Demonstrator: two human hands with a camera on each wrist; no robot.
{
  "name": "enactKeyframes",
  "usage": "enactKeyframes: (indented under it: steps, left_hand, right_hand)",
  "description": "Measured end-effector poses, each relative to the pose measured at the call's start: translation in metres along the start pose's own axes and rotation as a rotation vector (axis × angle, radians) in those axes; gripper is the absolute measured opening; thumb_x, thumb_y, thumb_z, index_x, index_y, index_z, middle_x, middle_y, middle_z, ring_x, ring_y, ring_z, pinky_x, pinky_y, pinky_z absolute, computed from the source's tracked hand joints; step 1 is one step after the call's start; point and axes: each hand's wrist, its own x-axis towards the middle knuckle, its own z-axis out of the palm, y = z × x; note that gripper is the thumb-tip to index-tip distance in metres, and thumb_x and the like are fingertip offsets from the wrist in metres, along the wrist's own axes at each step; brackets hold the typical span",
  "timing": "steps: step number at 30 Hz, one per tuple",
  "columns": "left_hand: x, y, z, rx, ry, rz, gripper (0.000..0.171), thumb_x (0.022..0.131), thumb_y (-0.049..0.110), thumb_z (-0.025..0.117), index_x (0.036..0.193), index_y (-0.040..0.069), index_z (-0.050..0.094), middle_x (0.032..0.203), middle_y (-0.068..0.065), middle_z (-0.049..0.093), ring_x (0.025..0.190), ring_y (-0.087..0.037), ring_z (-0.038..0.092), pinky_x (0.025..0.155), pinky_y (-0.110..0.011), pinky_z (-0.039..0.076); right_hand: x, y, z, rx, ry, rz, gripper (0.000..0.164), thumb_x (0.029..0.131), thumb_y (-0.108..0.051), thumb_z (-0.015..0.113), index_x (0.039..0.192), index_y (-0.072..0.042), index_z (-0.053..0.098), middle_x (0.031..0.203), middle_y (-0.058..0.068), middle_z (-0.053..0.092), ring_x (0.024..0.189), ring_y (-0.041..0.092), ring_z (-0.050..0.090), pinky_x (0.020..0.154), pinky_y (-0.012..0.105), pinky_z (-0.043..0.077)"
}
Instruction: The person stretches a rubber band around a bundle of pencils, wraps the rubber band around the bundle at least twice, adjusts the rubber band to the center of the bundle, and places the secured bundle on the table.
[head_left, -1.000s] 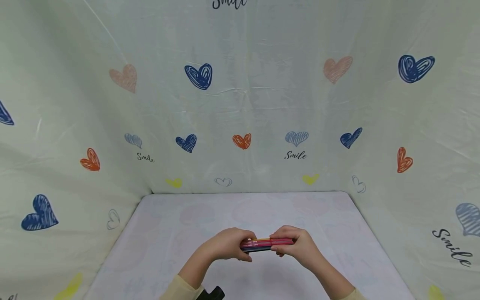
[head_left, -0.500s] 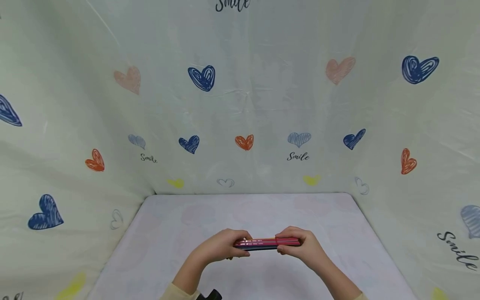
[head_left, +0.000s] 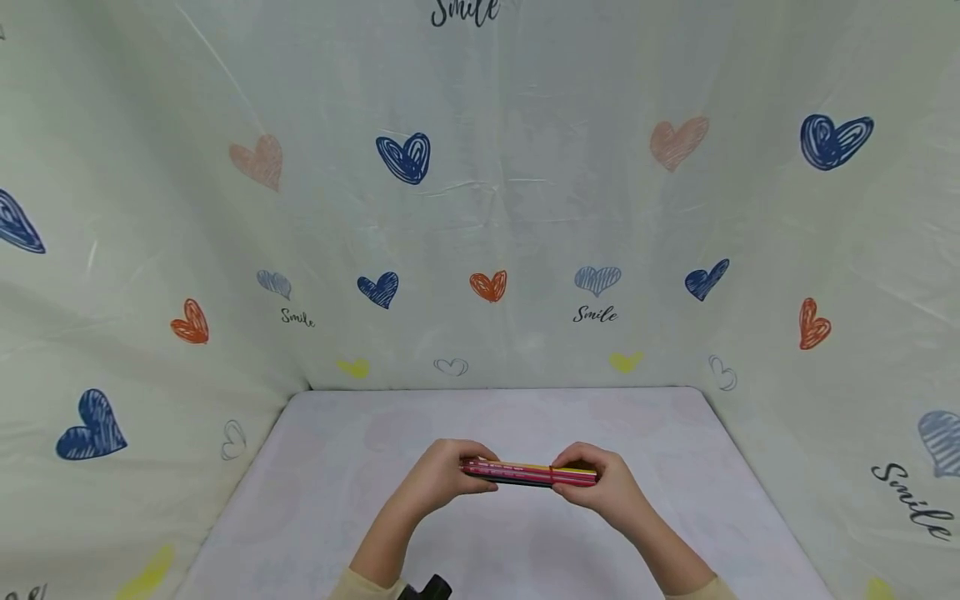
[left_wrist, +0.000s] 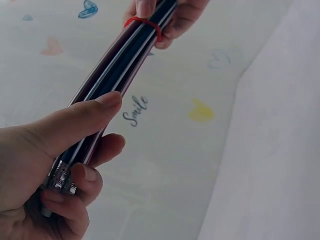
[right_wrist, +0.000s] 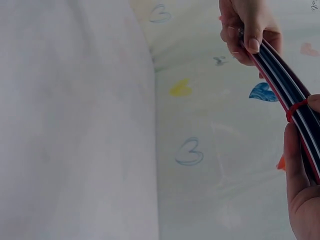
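A bundle of pencils point(head_left: 517, 472), red, dark and yellow-orange, is held level in the air between both hands in the head view. My left hand point(head_left: 442, 475) grips its left end, thumb on one side and fingers curled on the other. Metal ferrules point(left_wrist: 60, 175) of eraser-tipped pencils show inside that grip in the left wrist view. Around the bundle runs a red rubber band point(left_wrist: 144, 22). Right beside the band, my right hand point(head_left: 607, 487) pinches the other end between thumb and fingers. The pencils' right tips are hidden by that hand.
Below the hands lies a whitish table point(head_left: 502, 417). A pale curtain point(head_left: 480, 217) printed with hearts and "Smile" encloses it at the back and sides. Near the left sleeve, a black object point(head_left: 431, 588) shows at the bottom edge.
My left hand has slid left along the bundle, baring more of the pencils' length between the hands. The right hand has shifted slightly right. Lately the bundle has risen a little in the head view.
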Motion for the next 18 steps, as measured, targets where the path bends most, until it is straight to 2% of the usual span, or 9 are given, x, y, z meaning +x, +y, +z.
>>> enactKeyframes:
  steps: [3, 7, 10, 18]
  left_hand:
    - [-0.001, 0.001, 0.000, -0.011, 0.022, 0.018, 0.025, 0.074, 0.014, 0.086, 0.096, 0.017, 0.075, 0.086, 0.011, 0.067, 0.070, -0.006, 0.058, 0.063, -0.026, 0.050]
    - [-0.002, 0.004, 0.001, -0.014, 0.035, 0.032, 0.024, 0.075, 0.013, 0.085, 0.096, 0.016, 0.074, 0.085, 0.010, 0.067, 0.070, -0.007, 0.058, 0.063, -0.026, 0.051]
    - [-0.002, 0.007, 0.001, -0.013, 0.049, 0.022, 0.024, 0.075, 0.014, 0.086, 0.095, 0.017, 0.073, 0.084, 0.011, 0.066, 0.070, -0.006, 0.058, 0.064, -0.024, 0.051]
    - [-0.002, 0.010, 0.007, -0.025, 0.072, 0.032, 0.025, 0.074, 0.023, 0.087, 0.093, 0.017, 0.073, 0.083, 0.011, 0.066, 0.070, -0.007, 0.058, 0.064, -0.024, 0.051]
  right_hand:
    - [0.001, 0.000, 0.000, 0.007, 0.000, 0.002, 0.025, 0.077, -0.005, 0.082, 0.098, -0.003, 0.069, 0.096, 0.013, 0.065, 0.077, 0.018, 0.062, 0.063, 0.031, 0.054]
    - [0.003, -0.003, 0.001, 0.011, 0.009, 0.000, 0.025, 0.076, -0.005, 0.082, 0.098, -0.002, 0.070, 0.095, 0.013, 0.066, 0.076, 0.018, 0.063, 0.062, 0.031, 0.055]
    - [0.006, -0.006, 0.002, 0.012, 0.007, -0.001, 0.026, 0.075, -0.004, 0.083, 0.097, -0.001, 0.070, 0.094, 0.014, 0.067, 0.075, 0.018, 0.064, 0.063, 0.031, 0.055]
    - [0.007, -0.008, 0.008, 0.011, 0.006, 0.057, 0.027, 0.074, -0.008, 0.085, 0.097, -0.001, 0.072, 0.095, 0.014, 0.067, 0.080, 0.024, 0.062, 0.065, 0.031, 0.055]
